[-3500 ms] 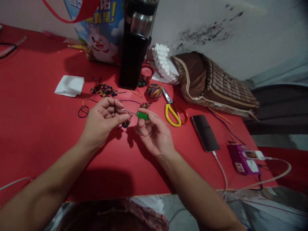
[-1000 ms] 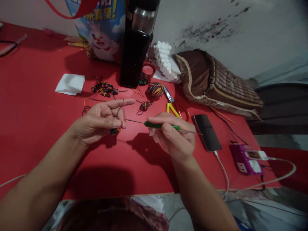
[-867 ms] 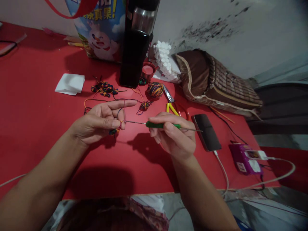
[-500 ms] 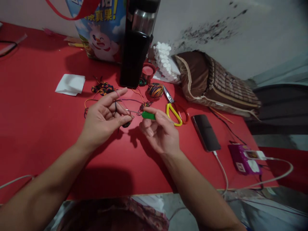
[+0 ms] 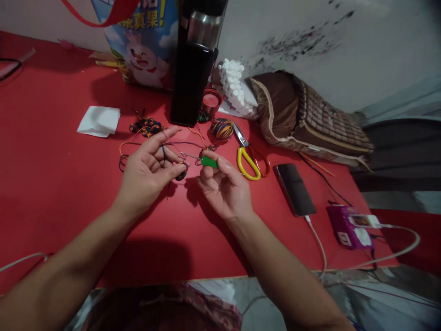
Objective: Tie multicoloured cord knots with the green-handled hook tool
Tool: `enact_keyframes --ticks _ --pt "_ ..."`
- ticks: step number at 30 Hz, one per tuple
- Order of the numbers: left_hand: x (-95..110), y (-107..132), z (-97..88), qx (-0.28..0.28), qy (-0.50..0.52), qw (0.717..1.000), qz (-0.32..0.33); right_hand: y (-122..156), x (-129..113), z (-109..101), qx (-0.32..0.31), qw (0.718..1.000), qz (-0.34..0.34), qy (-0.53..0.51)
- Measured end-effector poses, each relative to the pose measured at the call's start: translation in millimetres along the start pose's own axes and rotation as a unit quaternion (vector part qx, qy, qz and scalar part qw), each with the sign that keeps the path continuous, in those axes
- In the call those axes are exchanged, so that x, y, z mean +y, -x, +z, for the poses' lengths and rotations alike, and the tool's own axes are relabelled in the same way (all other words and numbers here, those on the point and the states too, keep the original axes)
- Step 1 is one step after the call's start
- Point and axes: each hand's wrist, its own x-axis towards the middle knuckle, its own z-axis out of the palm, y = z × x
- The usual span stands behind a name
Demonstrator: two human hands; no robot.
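Over the red table (image 5: 51,184), my left hand (image 5: 148,172) pinches a small multicoloured knotted cord piece (image 5: 180,174) between thumb and fingers, with thin cord looped over the raised index finger. My right hand (image 5: 223,188) grips a green-handled hook needle (image 5: 208,162) by the handle, with its metal tip pointing left into the cord at my left fingers. The two hands are close together, nearly touching.
Behind the hands lie more knotted cord pieces (image 5: 146,127), a ball of coloured thread (image 5: 221,129), yellow-handled scissors (image 5: 245,161), a black flask (image 5: 191,82) and a white tissue (image 5: 99,121). To the right are a phone (image 5: 293,189) on a cable, a purple box (image 5: 346,226) and a brown cushion (image 5: 306,119).
A second ago my right hand was drawn out to the right with the needle. It has come back left, and the needle tip is at my left fingers again.
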Motion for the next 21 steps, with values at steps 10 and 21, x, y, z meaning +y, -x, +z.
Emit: enact_keyframes --ticks 10,21 --pt "-4.1 -4.0 -4.2 -0.030 0.120 0.990 -0.068 2.0 -0.1 1.6 -0.024 1.000 -0.015 -0.014" --pt "2.1 -3.6 -2.7 -0.022 0.140 0.985 -0.095 2.2 0.5 3.6 -0.016 1.000 -0.001 0.000"
